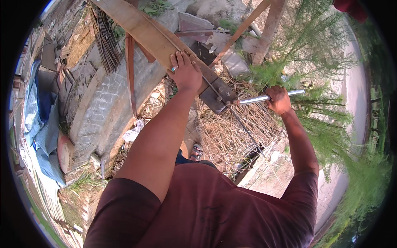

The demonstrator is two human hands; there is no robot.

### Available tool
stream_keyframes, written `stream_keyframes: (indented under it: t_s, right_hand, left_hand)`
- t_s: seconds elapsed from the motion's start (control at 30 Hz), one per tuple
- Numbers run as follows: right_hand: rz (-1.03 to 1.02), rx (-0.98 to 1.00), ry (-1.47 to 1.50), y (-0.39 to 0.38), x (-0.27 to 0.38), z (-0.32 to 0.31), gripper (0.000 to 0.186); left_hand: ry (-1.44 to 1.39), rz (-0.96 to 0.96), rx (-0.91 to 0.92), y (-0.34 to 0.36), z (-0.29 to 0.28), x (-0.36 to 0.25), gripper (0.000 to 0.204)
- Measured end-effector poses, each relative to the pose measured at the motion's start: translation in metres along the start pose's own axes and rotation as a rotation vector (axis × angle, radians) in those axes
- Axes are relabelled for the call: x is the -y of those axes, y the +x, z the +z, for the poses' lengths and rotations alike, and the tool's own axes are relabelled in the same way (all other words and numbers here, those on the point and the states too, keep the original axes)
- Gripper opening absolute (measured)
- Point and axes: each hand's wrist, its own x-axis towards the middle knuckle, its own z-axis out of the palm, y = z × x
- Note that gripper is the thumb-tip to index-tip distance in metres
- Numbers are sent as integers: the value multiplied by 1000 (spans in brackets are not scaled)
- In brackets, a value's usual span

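My left hand (186,72) lies flat over a thin steel rod (213,88) on a long wooden plank (142,25), fingers stretched toward the far end; a ring shows on one finger. The rod runs along the plank, crosses a dark metal plate (211,101) with upright pins at its near end, and sticks out past it toward the lower right. Closed around a silver metal pipe (253,99) is my right hand (279,100). The pipe's left end meets the plate's edge by the rod; the exact contact is too small to tell.
Wooden legs (130,76) prop the plank. Cut rods (108,45) lie bundled at the far left, near a blue tarp (45,142). Below the plate is a heap of thin bent rods (231,138). Feathery green branches (322,120) hang around my right arm.
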Motion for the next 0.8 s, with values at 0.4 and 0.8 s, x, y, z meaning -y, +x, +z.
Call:
stream_keyframes:
  t_s: [0.4, 0.8]
  right_hand:
    - [-256, 6, 64, 54, -17, 1, 10]
    - [-123, 37, -116, 19, -1, 12, 19]
  left_hand:
    - [1, 10, -7, 2, 3, -1, 56]
    - [0, 16, -23, 1, 4, -1, 56]
